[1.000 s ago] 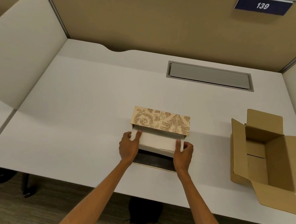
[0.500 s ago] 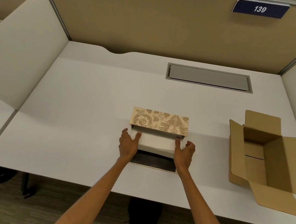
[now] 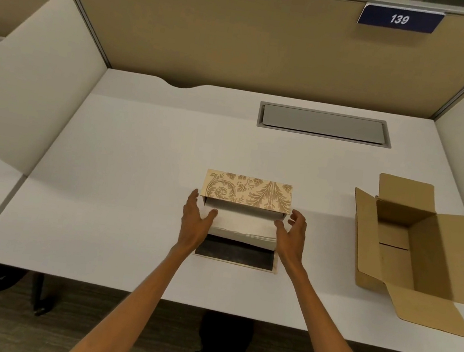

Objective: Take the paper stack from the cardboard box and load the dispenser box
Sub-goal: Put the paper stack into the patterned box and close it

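The dispenser box, tan with a floral print, lies at the middle of the desk. Its dark-lined front flap is folded down flat towards me. The white paper stack sits partly inside the opening, with its near edge sticking out over the flap. My left hand is at the stack's left end, thumb on top and fingers along the box's side. My right hand presses the right end with its thumb, its fingers spread and curled. The open cardboard box stands to the right, and its visible inside holds nothing.
A grey cable hatch is set into the white desk at the back. Beige partition walls close off the back and both sides. The cardboard box's near flap lies spread towards the desk's front edge.
The paper stack has slid a little further into the dispenser box. My fingers have loosened and spread at both ends, most on the right hand.
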{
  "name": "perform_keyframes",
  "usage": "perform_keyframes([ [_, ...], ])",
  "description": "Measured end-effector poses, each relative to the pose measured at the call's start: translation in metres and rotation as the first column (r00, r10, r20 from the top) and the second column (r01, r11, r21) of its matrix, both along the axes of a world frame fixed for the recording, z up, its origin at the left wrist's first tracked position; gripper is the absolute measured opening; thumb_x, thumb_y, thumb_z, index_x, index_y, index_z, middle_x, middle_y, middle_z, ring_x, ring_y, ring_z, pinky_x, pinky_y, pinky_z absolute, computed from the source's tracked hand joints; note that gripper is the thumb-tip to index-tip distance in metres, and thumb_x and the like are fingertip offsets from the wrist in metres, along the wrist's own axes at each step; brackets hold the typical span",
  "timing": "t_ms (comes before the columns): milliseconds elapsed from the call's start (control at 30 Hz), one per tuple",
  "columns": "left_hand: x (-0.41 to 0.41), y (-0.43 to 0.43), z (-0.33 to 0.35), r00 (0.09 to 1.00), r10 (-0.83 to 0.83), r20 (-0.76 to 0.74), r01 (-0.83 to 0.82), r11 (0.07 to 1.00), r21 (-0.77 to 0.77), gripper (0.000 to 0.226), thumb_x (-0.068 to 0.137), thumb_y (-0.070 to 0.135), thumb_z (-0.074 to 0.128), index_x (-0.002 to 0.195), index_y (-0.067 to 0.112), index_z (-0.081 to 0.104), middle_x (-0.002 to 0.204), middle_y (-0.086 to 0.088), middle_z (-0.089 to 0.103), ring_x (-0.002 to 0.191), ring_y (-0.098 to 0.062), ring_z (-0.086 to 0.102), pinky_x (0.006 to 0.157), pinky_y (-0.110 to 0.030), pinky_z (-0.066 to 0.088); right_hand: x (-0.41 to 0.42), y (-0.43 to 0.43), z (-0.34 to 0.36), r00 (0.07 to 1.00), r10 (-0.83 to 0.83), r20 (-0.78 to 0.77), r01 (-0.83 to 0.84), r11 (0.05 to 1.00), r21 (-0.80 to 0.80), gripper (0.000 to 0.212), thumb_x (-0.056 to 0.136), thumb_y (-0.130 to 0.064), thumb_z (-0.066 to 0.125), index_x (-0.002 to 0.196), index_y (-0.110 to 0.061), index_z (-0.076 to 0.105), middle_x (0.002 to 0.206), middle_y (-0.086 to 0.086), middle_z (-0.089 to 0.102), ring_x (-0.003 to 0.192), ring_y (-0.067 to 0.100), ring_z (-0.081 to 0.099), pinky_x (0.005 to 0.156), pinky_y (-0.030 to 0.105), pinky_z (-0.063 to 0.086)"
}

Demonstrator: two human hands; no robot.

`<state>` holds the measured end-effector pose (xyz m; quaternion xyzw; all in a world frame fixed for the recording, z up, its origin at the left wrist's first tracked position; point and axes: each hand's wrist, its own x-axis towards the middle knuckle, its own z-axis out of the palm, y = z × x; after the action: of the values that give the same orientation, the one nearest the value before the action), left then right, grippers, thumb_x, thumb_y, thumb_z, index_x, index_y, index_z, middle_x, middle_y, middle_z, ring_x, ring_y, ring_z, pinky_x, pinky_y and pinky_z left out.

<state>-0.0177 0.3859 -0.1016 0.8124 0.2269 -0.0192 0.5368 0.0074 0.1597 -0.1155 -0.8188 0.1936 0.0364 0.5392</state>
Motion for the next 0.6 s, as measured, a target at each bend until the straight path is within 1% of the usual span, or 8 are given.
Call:
perform_keyframes([
  [67,0.007,0.005,0.009,0.998,-0.011,0.063,0.008,0.999,0.039,0.077,0.095,0.029,0.062,0.156,0.017,0.016,0.162,-0.007,0.025,0.148,-0.025,0.026,0.122,-0.047,0.026,0.006,-0.001,0.01,0.997,0.035,0.065,-0.031,0.998,-0.054,0.055,0.092,-0.029,0.058,0.14,-0.02,0.032,0.144,0.007,0.042,0.128,0.023,0.045,0.095,0.034,0.044],
  [100,0.012,0.007,0.013,0.995,-0.039,0.096,0.028,0.993,0.112,0.075,0.096,0.034,0.06,0.155,0.018,0.017,0.162,-0.008,0.026,0.148,-0.025,0.026,0.121,-0.047,0.026,0.009,0.0,0.015,0.993,0.067,0.102,-0.055,0.992,-0.117,0.056,0.092,-0.03,0.056,0.141,-0.019,0.03,0.144,0.007,0.041,0.128,0.023,0.045,0.097,0.036,0.044],
  [133,0.018,0.009,0.018,0.988,-0.087,0.127,0.058,0.974,0.221,0.073,0.096,0.038,0.057,0.155,0.017,0.019,0.161,-0.009,0.027,0.148,-0.025,0.026,0.12,-0.047,0.027,0.013,0.001,0.02,0.984,0.11,0.139,-0.081,0.977,-0.196,0.057,0.093,-0.031,0.054,0.142,-0.018,0.03,0.144,0.008,0.041,0.128,0.024,0.045,0.1,0.04,0.045],
  [200,0.035,0.009,0.028,0.961,-0.228,0.158,0.133,0.878,0.46,0.069,0.098,0.044,0.05,0.154,0.013,0.024,0.16,-0.012,0.029,0.148,-0.028,0.027,0.119,-0.049,0.028,0.024,0.007,0.031,0.959,0.211,0.189,-0.13,0.921,-0.368,0.058,0.094,-0.036,0.051,0.143,-0.013,0.03,0.145,0.011,0.042,0.128,0.027,0.045,0.104,0.046,0.043],
  [267,0.05,0.006,0.035,0.933,-0.342,0.112,0.216,0.78,0.587,0.067,0.1,0.047,0.044,0.153,0.012,0.026,0.161,-0.012,0.028,0.15,-0.028,0.023,0.122,-0.049,0.024,0.035,0.015,0.04,0.931,0.313,0.191,-0.185,0.851,-0.491,0.061,0.095,-0.04,0.048,0.145,-0.011,0.03,0.149,0.013,0.039,0.133,0.027,0.041,0.11,0.046,0.037],
  [400,0.07,-0.002,0.038,0.876,-0.479,-0.051,0.391,0.647,0.655,0.066,0.102,0.047,0.036,0.156,0.013,0.02,0.165,-0.009,0.02,0.154,-0.026,0.014,0.126,-0.046,0.012,0.052,0.028,0.046,0.861,0.497,0.109,-0.342,0.723,-0.6,0.065,0.095,-0.044,0.046,0.147,-0.01,0.028,0.155,0.011,0.031,0.143,0.027,0.029,0.119,0.048,0.022],
  [500,0.078,-0.003,0.036,0.819,-0.549,-0.168,0.499,0.534,0.683,0.065,0.104,0.046,0.032,0.157,0.012,0.017,0.166,-0.008,0.016,0.155,-0.025,0.009,0.127,-0.046,0.004,0.057,0.029,0.043,0.819,0.574,0.022,-0.418,0.622,-0.662,0.067,0.095,-0.048,0.043,0.148,-0.01,0.026,0.157,0.009,0.029,0.145,0.025,0.024,0.121,0.049,0.01],
  [600,0.08,-0.003,0.033,0.764,-0.589,-0.265,0.577,0.438,0.689,0.064,0.105,0.044,0.028,0.157,0.01,0.014,0.166,-0.01,0.014,0.155,-0.026,0.006,0.126,-0.047,0.003,0.058,0.027,0.04,0.776,0.629,-0.032,-0.462,0.534,-0.708,0.069,0.095,-0.051,0.039,0.149,-0.01,0.024,0.157,0.008,0.028,0.147,0.023,0.02,0.121,0.051,0.003],
])
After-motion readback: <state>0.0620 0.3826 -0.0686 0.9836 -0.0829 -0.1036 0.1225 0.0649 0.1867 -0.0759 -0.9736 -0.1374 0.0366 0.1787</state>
